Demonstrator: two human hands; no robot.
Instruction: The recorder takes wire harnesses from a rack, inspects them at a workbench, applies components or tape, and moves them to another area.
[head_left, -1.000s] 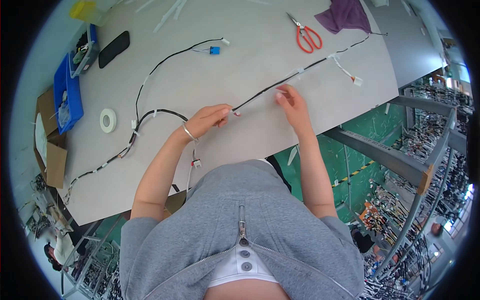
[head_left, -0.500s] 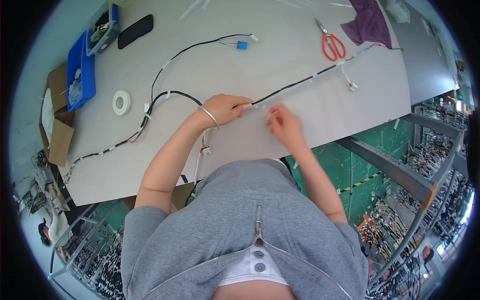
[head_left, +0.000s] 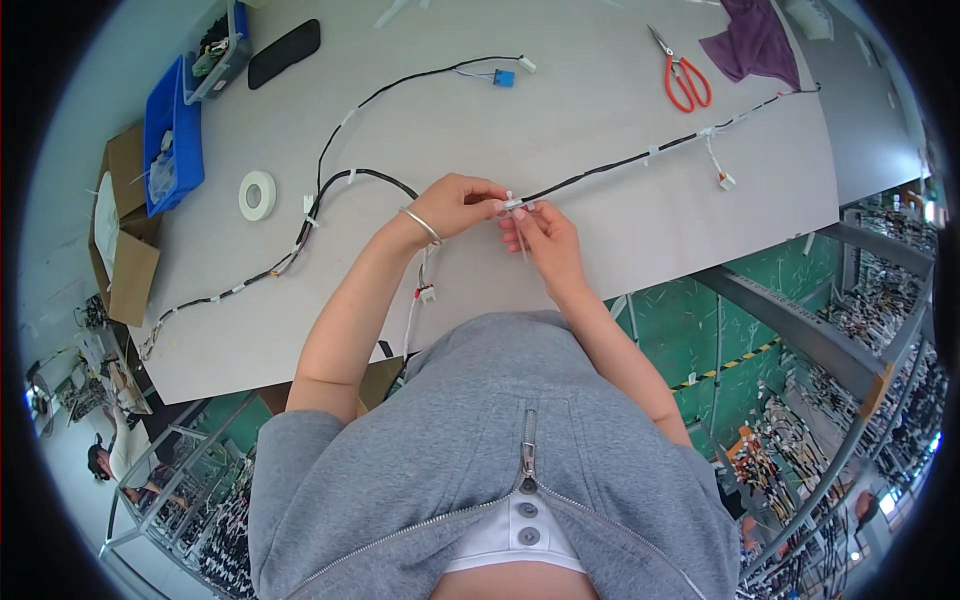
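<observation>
A black-taped wire harness stretches across the table, with white tape bands along it. My left hand pinches it near the middle, thumb and fingers closed. Close beside it, my right hand is closed on a thin white cable tie, which is at the harness with its tail hanging toward me. The fingers partly hide the spot where tie and harness meet. A blue connector ends the far branch, next to a white one. One white connector lies below my left wrist, another off to the right.
Red-handled scissors and a purple cloth lie at the far right. On the left are a white tape roll, a black phone-like slab, a blue bin and a cardboard box. A grey metal frame stands beyond the right edge.
My right hand has moved left to the harness beside my left hand, and the white tie now shows there. My left hand keeps its hold. The whole view has shifted slightly.
</observation>
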